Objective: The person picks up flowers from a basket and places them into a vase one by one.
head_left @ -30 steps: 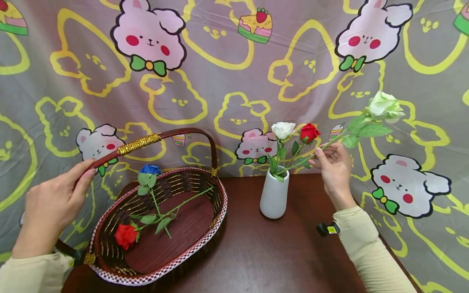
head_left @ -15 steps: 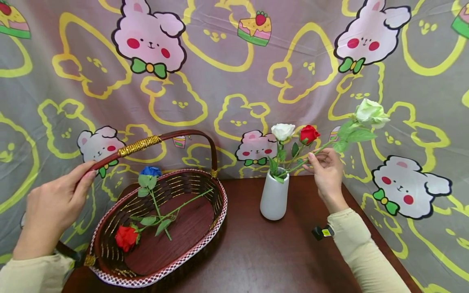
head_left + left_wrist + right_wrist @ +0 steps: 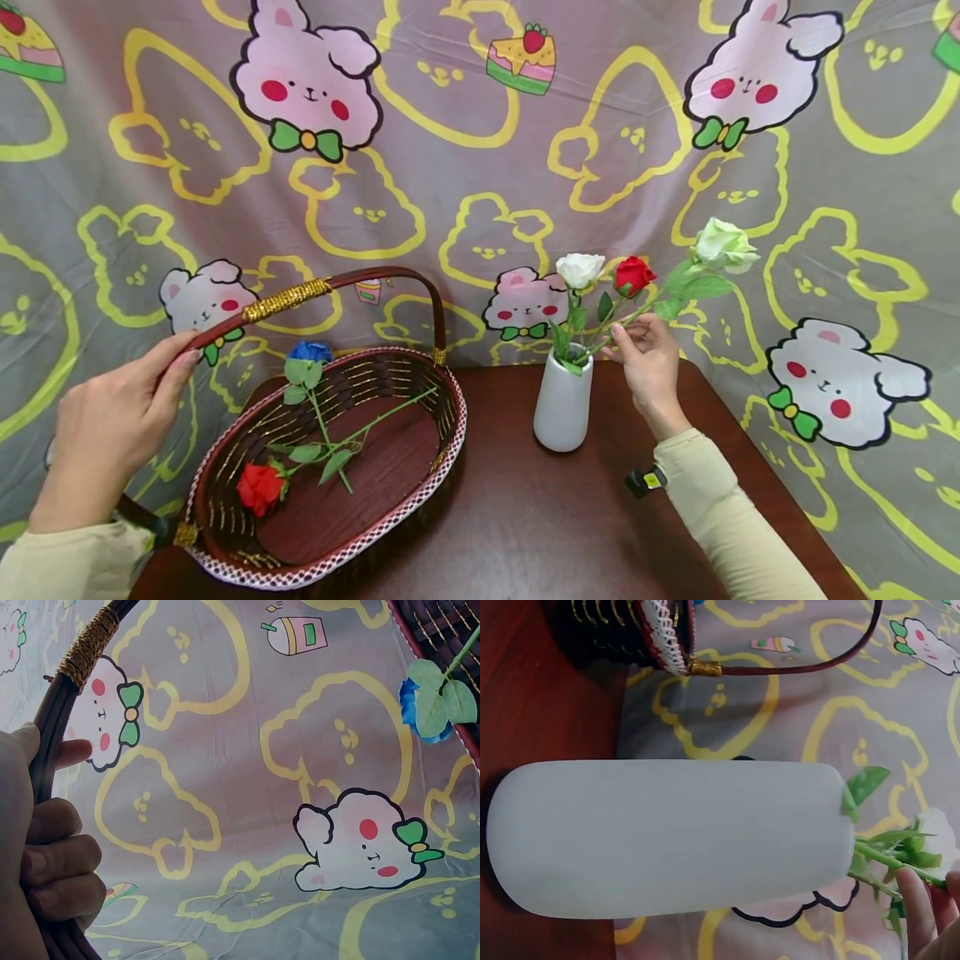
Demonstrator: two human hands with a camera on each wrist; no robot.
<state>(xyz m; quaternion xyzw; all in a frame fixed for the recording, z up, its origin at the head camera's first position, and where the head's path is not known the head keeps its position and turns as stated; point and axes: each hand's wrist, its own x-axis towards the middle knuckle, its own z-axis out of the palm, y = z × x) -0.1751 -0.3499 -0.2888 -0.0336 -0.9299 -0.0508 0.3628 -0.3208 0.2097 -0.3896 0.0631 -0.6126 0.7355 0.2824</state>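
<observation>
My left hand (image 3: 112,425) grips the brown handle (image 3: 360,273) of a woven basket (image 3: 378,533); in the left wrist view its fingers (image 3: 64,859) curl round that handle. A blue rose (image 3: 309,352) and a red rose (image 3: 261,489) lie crossed in the basket. Between thumb and fingers, my right hand (image 3: 651,367) pinches the stem of a pale green rose (image 3: 724,245), which leans right with its lower end in the mouth of a white vase (image 3: 562,408). A white rose (image 3: 580,270) and another red rose (image 3: 633,275) stand in the same vase. Their lower stems are hidden inside.
Basket and vase stand on a dark brown table (image 3: 517,517), the basket left of the vase. Behind the table hangs a grey curtain (image 3: 465,158) with cartoon rabbits, close to the flowers. The table's right edge lies beneath my right forearm.
My right hand has moved left and slightly down toward the vase, and the pale green rose's bloom has come left and lower with it. My left hand and the basket have stayed put.
</observation>
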